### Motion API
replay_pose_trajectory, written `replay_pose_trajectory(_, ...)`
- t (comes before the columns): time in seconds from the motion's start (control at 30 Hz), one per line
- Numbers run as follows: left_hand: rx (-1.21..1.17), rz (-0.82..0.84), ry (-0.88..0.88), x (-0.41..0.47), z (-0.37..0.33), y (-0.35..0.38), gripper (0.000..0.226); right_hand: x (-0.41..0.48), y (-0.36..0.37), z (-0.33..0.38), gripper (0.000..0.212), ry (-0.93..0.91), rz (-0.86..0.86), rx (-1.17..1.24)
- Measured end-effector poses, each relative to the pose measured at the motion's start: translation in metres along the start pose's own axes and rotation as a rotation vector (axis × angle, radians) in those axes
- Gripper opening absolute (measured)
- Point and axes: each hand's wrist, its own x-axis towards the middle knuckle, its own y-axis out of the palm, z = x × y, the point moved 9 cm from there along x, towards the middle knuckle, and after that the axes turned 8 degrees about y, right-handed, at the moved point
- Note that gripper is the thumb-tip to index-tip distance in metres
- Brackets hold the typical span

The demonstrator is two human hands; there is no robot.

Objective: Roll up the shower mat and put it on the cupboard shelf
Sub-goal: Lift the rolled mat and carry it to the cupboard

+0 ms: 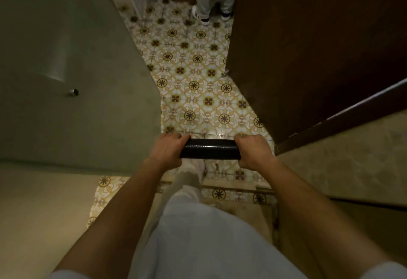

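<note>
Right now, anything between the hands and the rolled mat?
No. The left hand and right hand already grip the two ends of the rolled black mat, held above the tiled floor. No cupboard shelf is identifiable.

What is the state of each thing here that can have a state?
Black textured shower mat: rolled into a tight tube, held level above the floor.
Left hand: closed on the mat's left end.
Right hand: closed on the mat's right end.
Dark brown wooden door: open.
</note>
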Motion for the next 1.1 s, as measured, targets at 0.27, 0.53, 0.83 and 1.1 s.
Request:
replay_pose_trajectory(0.27,0.027,-0.048,-0.026,0.116,0.098,-0.056,0.061,0.156,-0.058,-0.024,0.052,0.004,-0.035,0.006)
replay_pose_trajectory(0.53,-0.024,-0.014,-0.087,0.237,0.212,-0.127,0.057,0.317,-0.153,-0.045,0.052,-0.019,-0.045,0.024)
replay_pose_trajectory(0.83,-0.003,0.018,-0.165,0.349,0.286,-0.163,0.059,0.462,-0.212,-0.081,0.051,-0.094,0.005,-0.047)
replay_pose_trajectory(1.1,-0.087,-0.023,-0.361,0.417,0.332,-0.191,0.057,0.586,-0.262,-0.100,0.049,-0.257,0.053,-0.116)
